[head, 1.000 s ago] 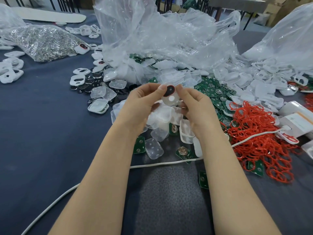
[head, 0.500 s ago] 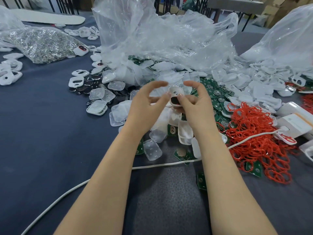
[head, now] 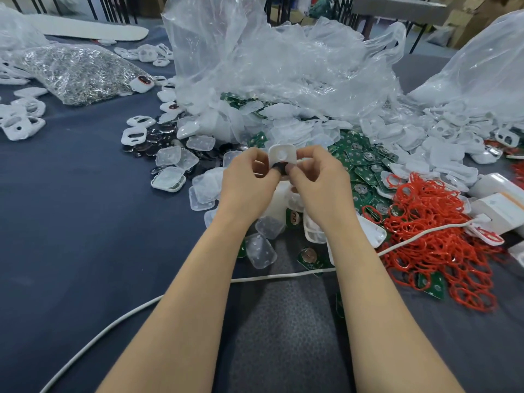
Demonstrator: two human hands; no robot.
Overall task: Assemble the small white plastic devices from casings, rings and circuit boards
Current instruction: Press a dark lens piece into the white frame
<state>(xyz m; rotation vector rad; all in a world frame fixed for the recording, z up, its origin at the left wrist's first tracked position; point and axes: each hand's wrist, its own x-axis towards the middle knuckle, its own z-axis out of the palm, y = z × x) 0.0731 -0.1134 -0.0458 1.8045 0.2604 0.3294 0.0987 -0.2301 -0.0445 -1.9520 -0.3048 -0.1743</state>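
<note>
A small white casing (head: 282, 155) with a dark round part at its lower edge is held up above the table between both hands. My left hand (head: 247, 185) pinches its left side and my right hand (head: 317, 185) pinches its right side, thumbs meeting at the dark part. Below them lie clear and white casings (head: 202, 191), green circuit boards (head: 365, 168) and a heap of red rings (head: 433, 222).
Crumpled clear plastic bags (head: 269, 61) rise behind the parts pile. A bag of metal pieces (head: 76, 69) lies at back left, white frames (head: 19, 120) at far left. A white cable (head: 136, 310) crosses the dark blue table. White boxes (head: 502, 205) sit at right.
The casing has been turned over between my fingers: the dark round part was on top a second ago and now sits at the bottom. Both hands shifted slightly.
</note>
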